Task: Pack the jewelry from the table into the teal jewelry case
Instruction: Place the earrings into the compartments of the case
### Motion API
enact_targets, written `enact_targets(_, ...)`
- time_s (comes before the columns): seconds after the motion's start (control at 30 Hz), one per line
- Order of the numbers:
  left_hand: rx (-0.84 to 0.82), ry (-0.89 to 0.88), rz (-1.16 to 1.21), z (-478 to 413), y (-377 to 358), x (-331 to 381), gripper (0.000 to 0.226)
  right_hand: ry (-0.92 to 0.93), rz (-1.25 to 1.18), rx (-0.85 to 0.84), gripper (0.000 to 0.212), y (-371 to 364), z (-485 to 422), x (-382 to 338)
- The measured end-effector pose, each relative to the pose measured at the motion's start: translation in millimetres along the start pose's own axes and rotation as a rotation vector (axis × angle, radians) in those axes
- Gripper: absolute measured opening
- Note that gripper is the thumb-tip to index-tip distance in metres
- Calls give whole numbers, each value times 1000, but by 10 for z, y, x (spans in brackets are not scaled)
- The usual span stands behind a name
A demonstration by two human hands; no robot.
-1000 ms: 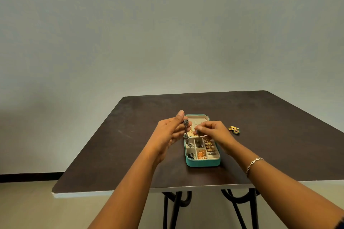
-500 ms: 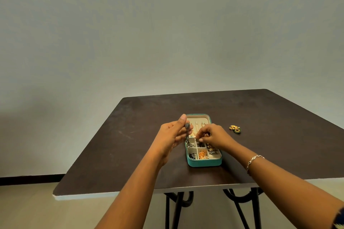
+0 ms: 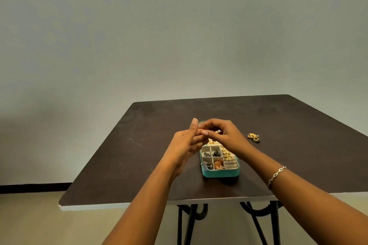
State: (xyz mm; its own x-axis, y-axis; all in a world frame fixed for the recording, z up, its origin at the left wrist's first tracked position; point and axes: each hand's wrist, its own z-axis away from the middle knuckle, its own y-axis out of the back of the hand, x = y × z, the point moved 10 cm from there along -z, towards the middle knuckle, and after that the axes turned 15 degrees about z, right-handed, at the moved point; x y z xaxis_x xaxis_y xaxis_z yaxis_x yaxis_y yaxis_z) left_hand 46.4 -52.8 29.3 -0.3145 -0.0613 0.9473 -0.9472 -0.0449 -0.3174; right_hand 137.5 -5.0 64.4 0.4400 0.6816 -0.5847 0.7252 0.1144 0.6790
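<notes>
My left hand (image 3: 186, 142) and right hand (image 3: 226, 135) are together, fingertips touching, over the far end of the teal jewelry case (image 3: 219, 173). Honestly can't tell if either is pinching anything. The case sits open right below them, and the gold-and-green earrings (image 3: 253, 137) lie just right of my right hand

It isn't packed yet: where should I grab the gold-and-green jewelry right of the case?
Probably pinch the jewelry by its outer edges from above: it lies flat on the table, clear all round, nearest the right hand.
</notes>
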Motion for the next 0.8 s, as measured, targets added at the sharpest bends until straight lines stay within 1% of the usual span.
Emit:
enact_targets(0.07, -4, 2, 13, -1, 8, -88, 52, -28, -11, 27, 13, -39, 35, 64)
enact_targets(0.17, 43, -39, -59, 32, 60, -277, 33, -108, 29, 20, 12, -228, 122, 248)
enact_targets(0.2, 50, -47, -72, 37, 61, -323, 29, -125, 39, 17, 12, -283, 157, 300)
enact_targets(0.27, 44, -56, -76, 34, 39, -359, 29, -123, 62, 44, 11, -292, 203, 327)
enact_targets(0.37, 67, -91, -59, 3, 73, -327, 32, -71, 114, 157, 11, -138, 226, 257)
enact_targets(0.43, 112, -108, -34, -23, 146, -314, 38, -32, 150, 167, 8, -105, 250, 179)
enact_targets(0.53, 202, -117, 1, -52, 305, -308, 46, 69, 297, 97, 4, -179, 276, 34)
enact_targets(0.6, 243, -111, -7, -61, 392, -293, 47, 162, 391, -12, 8, -309, 294, -73)
enact_targets(0.7, 279, -77, -14, -51, 468, -296, 49, 330, 572, -226, 16, -609, 367, -222)
enact_targets(0.8, 292, -44, -5, -49, 499, -329, 51, 445, 817, -308, 21, -799, 445, -305)
